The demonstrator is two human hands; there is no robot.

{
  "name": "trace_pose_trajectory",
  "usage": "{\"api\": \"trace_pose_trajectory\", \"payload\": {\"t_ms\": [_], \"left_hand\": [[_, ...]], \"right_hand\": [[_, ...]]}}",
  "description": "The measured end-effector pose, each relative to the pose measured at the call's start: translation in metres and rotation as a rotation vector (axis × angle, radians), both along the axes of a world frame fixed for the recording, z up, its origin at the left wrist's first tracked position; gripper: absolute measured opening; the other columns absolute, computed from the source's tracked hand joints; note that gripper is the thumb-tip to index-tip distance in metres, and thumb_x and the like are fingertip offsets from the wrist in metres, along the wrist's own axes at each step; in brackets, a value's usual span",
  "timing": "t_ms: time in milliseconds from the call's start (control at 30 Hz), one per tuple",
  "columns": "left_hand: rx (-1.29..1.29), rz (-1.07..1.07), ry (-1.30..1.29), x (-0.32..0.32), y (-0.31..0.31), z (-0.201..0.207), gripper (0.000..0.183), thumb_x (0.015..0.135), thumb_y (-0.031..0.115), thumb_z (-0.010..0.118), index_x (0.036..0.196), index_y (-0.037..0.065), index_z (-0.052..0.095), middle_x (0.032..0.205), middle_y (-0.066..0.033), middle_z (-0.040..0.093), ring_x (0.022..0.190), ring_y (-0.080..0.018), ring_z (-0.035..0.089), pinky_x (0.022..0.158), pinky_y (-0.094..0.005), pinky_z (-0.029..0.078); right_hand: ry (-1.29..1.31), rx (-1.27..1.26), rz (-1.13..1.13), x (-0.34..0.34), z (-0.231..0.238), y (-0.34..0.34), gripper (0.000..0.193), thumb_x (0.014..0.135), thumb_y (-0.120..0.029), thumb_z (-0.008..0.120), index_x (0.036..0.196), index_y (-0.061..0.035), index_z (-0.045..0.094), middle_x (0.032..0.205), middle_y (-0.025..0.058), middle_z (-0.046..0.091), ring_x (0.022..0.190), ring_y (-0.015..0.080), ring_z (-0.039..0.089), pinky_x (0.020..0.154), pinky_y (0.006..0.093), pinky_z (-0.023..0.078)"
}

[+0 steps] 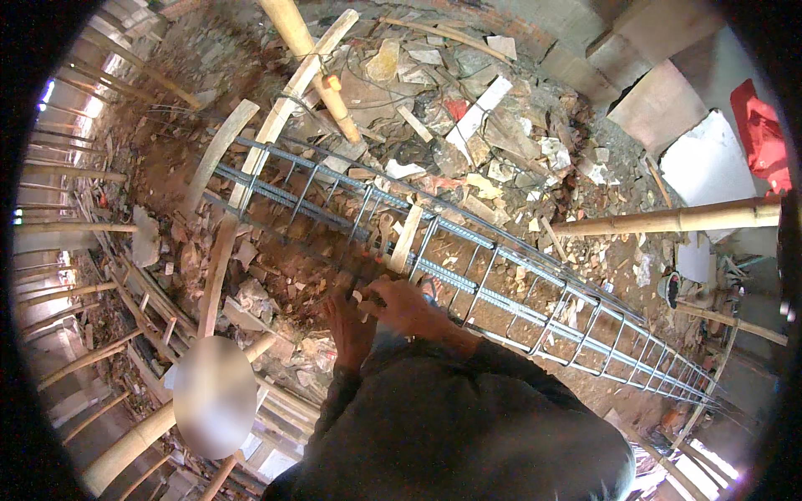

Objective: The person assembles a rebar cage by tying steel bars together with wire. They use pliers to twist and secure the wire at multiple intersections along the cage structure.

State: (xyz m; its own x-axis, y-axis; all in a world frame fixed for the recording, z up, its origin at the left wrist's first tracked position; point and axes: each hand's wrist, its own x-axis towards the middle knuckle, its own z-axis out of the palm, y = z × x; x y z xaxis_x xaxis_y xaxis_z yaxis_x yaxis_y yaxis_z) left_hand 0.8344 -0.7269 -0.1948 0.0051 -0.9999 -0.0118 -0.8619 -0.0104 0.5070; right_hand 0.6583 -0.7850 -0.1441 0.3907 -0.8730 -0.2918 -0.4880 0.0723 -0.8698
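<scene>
Fingers of the left hand (347,321) and right hand (409,309) come together just at the near side of a steel rebar cage (455,280), which passes in front of them and runs from ahead-left to far off on their right. Through the head camera I see the left fingers bunched and reaching forward, the right ones curled inward beside them; a small pale patch shows between the two, and I cannot tell whether they pinch something or only press against each other. For close work like this, I would judge it best to let one hand steady while the other makes small, slow turns, tips near each other, wrists loose, with no weight leaned on the hoops (424,247). As for edges, a short wooden crosspiece (407,238) stands just ahead-right of the fingers, so I would keep knuckles off its end; I cannot tell if it lies over or under the bars. Farther ahead-left, a long plank (276,117) crosses the cage near a bamboo pole (338,108), and well to the right another pole (668,219) juts in. Broken rubble (493,159) fills the far side. Behind the fingers the dark jacket (459,417) leaves little room, so the easier way out looks leftward, low over brown soil (292,280), short of an upright board (217,275).
</scene>
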Motion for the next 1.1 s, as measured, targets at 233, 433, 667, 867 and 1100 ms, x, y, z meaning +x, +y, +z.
{"api": "trace_pose_trajectory", "payload": {"t_ms": [233,433,667,867,1100], "left_hand": [[0.110,-0.115,0.230,0.013,-0.018,-0.034,0.068,0.090,0.021,0.073,0.144,-0.005,0.040,0.134,-0.0269,0.055,0.123,-0.0487,0.052,0.104,-0.0553,0.042],[0.434,-0.067,0.885,0.043,-0.009,-0.022,0.078,0.092,0.010,0.065,0.159,-0.006,0.027,0.150,-0.0241,0.049,0.127,-0.0352,0.055,0.112,-0.0482,0.041],[0.592,-0.157,1.034,-0.001,0.016,0.024,0.070,0.093,0.022,0.074,0.146,-0.004,0.037,0.139,-0.0238,0.054,0.124,-0.0328,0.058,0.103,-0.0451,0.048],[0.660,-0.549,0.821,-0.010,0.025,-0.003,0.039,0.099,0.025,0.071,0.130,0.003,0.063,0.123,-0.0203,0.066,0.116,-0.0331,0.064,0.096,-0.0454,0.051],[0.809,-0.042,0.801,-0.008,0.081,-0.214,0.031,0.103,0.025,0.062,0.118,-0.001,0.067,0.106,-0.0178,0.067,0.104,-0.0311,0.066,0.095,-0.0447,0.051]], "right_hand": [[0.164,0.071,-0.066,0.006,0.008,0.014,0.043,0.099,-0.045,0.070,0.113,-0.0045,0.071,0.097,0.0202,0.075,0.096,0.0410,0.072,0.086,0.0511,0.054],[-0.038,0.131,-0.454,0.016,0.048,0.029,0.066,0.097,-0.057,0.072,0.121,0.0036,0.058,0.108,0.0256,0.070,0.102,0.0407,0.066,0.096,0.0539,0.050],[-0.322,0.155,-0.571,0.012,0.066,0.022,0.061,0.100,-0.047,0.073,0.141,-0.0037,0.058,0.122,0.0123,0.066,0.113,0.0241,0.061,0.098,0.0418,0.051],[0.027,0.132,-0.265,-0.140,0.116,-0.005,0.048,0.106,-0.039,0.066,0.143,-0.0070,0.062,0.085,0.0099,0.071,0.074,0.0127,0.060,0.070,0.0376,0.052],[0.876,-0.099,0.395,-0.296,0.110,-0.035,0.034,0.105,-0.017,0.056,0.132,0.0024,0.060,0.118,0.0231,0.071,0.108,0.0394,0.071,0.095,0.0513,0.058]]}}
